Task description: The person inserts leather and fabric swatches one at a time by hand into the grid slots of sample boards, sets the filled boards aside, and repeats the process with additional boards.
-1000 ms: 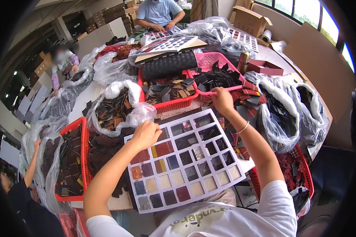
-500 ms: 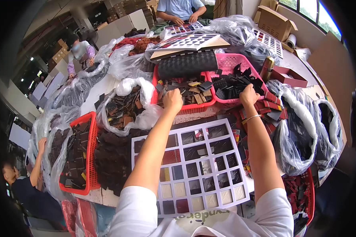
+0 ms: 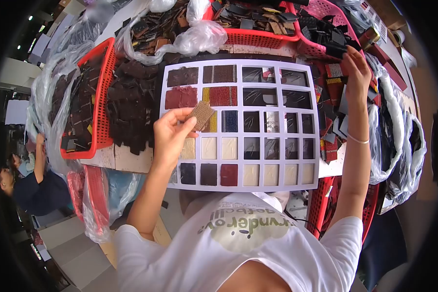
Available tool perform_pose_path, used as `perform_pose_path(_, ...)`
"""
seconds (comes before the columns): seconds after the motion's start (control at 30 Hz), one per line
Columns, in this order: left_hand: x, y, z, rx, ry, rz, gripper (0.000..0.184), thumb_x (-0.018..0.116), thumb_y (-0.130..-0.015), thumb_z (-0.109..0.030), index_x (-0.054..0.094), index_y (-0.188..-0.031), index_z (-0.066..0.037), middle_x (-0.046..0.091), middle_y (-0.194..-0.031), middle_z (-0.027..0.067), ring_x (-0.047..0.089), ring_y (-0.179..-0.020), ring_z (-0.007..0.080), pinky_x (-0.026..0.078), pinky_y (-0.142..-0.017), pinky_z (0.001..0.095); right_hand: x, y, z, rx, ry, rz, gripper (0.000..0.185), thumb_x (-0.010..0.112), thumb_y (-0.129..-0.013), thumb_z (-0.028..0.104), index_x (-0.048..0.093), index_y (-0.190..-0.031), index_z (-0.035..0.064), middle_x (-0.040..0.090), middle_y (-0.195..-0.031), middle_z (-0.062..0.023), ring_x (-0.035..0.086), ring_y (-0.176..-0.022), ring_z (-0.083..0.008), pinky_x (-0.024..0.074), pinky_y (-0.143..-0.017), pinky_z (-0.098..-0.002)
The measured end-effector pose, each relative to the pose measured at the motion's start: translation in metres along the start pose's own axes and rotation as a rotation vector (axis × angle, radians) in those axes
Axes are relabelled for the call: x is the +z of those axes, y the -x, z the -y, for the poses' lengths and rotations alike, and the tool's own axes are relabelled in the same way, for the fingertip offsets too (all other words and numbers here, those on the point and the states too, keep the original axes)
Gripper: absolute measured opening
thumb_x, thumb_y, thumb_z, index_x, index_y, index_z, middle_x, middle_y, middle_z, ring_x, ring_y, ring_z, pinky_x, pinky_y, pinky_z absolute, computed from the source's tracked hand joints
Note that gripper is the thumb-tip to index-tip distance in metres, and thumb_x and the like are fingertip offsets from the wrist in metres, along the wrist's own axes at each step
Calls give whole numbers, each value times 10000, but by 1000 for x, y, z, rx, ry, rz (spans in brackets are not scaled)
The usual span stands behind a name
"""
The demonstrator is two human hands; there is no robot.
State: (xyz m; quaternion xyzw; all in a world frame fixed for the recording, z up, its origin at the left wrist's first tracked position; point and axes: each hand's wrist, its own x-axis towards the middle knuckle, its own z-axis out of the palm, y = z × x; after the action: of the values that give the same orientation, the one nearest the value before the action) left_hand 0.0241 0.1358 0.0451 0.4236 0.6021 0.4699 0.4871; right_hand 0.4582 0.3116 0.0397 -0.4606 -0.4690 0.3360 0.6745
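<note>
A small brown woven swatch is pinched between the thumb and fingers of my left hand. That hand is over the left part of a white sample board with rows of windows. Some windows show dark brown, red, tan, blue and cream pieces; others look black and shiny under clear film. My right hand is raised at the front right corner of the pink basket. Its fingers are closed on a black swatch, and black pieces lie in the basket behind it.
A red basket of mixed brown swatches stands behind the board. Another red basket and a pile of dark brown pieces lie to the left. Red swatches lie to the right, beside plastic bags. A person is at the far left.
My view has tilted down toward the board. My left hand has come back from the red basket with a brown swatch. My right hand has lifted a black swatch from the pink basket.
</note>
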Motion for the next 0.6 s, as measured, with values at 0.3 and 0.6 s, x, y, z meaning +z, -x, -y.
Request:
perform_pose_path(0.3,15,60,48,-57,-49,-138,171,722,-879,-79,607,-959,20,668,-838,97,640,-626,129,501,-515,232,133,190,49,417,192,1089,198,677,-833,-71,702,-1024,-26,710,-964,-74,643,-864,-126,528,-796,-278)
perform_pose_path(0.6,-6,71,26,577,-865,66,404,719,-789,-24,621,-1180,6,599,-1235,134,574,-1077,291,476,-895,368,146,225,40,-387,714,1032,310,765,-741,135,715,-1044,98,641,-1039,-48,564,-974,-265,464,-866,-367)
